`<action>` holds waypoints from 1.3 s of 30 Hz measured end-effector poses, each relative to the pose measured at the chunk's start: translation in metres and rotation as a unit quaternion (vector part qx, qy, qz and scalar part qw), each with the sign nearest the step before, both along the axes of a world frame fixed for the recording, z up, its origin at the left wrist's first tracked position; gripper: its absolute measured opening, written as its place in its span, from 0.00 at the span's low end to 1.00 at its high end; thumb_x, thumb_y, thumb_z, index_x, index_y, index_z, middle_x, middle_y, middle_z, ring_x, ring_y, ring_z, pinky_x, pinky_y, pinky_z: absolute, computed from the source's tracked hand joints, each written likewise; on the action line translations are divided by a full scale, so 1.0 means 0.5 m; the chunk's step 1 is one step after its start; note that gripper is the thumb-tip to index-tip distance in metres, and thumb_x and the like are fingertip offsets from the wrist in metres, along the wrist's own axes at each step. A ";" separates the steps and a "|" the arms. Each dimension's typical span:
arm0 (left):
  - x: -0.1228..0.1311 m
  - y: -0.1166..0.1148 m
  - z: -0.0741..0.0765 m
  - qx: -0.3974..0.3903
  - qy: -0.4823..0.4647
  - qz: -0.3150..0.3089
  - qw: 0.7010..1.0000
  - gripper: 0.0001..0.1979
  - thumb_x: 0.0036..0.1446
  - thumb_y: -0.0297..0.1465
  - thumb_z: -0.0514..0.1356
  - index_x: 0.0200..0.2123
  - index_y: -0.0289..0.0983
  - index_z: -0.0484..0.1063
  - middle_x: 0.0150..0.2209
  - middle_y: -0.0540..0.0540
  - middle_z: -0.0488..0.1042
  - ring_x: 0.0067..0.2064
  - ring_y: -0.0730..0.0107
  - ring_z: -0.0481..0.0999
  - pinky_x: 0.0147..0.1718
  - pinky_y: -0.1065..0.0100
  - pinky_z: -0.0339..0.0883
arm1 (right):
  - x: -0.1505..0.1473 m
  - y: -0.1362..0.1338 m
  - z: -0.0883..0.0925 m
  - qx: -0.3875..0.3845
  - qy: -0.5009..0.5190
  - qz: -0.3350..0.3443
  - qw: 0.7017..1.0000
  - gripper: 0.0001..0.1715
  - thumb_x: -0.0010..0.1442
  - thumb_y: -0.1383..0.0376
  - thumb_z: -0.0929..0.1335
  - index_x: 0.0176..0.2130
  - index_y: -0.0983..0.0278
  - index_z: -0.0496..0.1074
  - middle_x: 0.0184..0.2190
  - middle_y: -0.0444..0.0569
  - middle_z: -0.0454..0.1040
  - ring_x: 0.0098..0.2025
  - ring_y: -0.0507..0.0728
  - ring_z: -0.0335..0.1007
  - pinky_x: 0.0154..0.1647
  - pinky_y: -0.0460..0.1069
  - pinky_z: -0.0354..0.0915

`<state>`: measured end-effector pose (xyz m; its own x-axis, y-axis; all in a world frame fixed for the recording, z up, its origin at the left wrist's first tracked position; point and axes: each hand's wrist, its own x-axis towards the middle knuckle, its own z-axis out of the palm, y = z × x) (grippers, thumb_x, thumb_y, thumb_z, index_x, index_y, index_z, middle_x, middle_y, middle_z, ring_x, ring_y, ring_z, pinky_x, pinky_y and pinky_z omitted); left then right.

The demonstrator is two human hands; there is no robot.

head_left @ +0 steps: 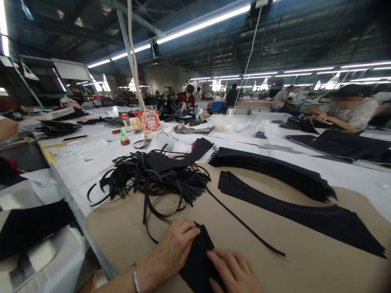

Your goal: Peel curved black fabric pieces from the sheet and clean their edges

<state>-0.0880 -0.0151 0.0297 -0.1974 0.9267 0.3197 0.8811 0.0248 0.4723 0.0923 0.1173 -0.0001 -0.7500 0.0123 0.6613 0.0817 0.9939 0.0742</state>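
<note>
My left hand (180, 244), with a metal bracelet at the wrist, pinches the top edge of a black fabric piece (197, 264) close to me. Fingers extended, my right hand (233, 268) rests its fingertips on the right edge of that piece, its thumb apart from them. The lower end of the piece runs out of view. Beyond my hands lies a tangled heap of black strips (159, 171), and one long strip (244, 219) trails from it to the right. A single curved black panel (299, 207) lies flat to the right, in front of a stack of similar panels (271, 169).
A tan board (128, 228) covers the near part of the white table (79, 162). Farther back are a small bottle with a green tip (124, 138), a patterned red box (148, 121) and clear plastic sheeting (235, 124). A co-worker (348, 108) handles black pieces at the right.
</note>
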 end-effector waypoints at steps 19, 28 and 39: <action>-0.005 -0.004 -0.021 -0.016 0.078 0.009 0.997 0.18 0.57 0.19 0.50 0.49 0.37 0.67 0.46 0.43 0.69 0.47 0.61 0.67 0.50 0.59 0.65 | -0.090 0.023 0.032 0.146 -0.051 -0.008 0.988 0.20 0.65 0.69 0.56 0.49 0.61 0.71 0.45 0.48 0.78 0.45 0.60 0.70 0.49 0.60 0.54; -0.003 -0.006 -0.024 -0.009 0.074 0.006 0.997 0.18 0.58 0.19 0.50 0.49 0.37 0.67 0.47 0.43 0.69 0.48 0.60 0.67 0.51 0.59 0.65 | -0.097 0.024 0.041 0.156 -0.052 -0.005 0.986 0.21 0.68 0.67 0.54 0.49 0.66 0.71 0.45 0.53 0.78 0.47 0.61 0.70 0.64 0.65 0.39; 0.007 -0.009 -0.015 -0.040 0.094 0.007 0.995 0.17 0.60 0.21 0.51 0.51 0.37 0.66 0.47 0.43 0.69 0.48 0.61 0.67 0.51 0.59 0.64 | -0.097 0.021 0.023 0.136 -0.066 -0.012 0.988 0.23 0.67 0.66 0.54 0.50 0.67 0.71 0.47 0.52 0.77 0.51 0.64 0.67 0.62 0.69 0.38</action>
<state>-0.0847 -0.0197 0.0223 -0.1542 0.9483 0.2775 0.9532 0.0689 0.2944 0.0440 0.1277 0.0113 -0.8315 -0.1343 0.5390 0.0766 0.9334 0.3507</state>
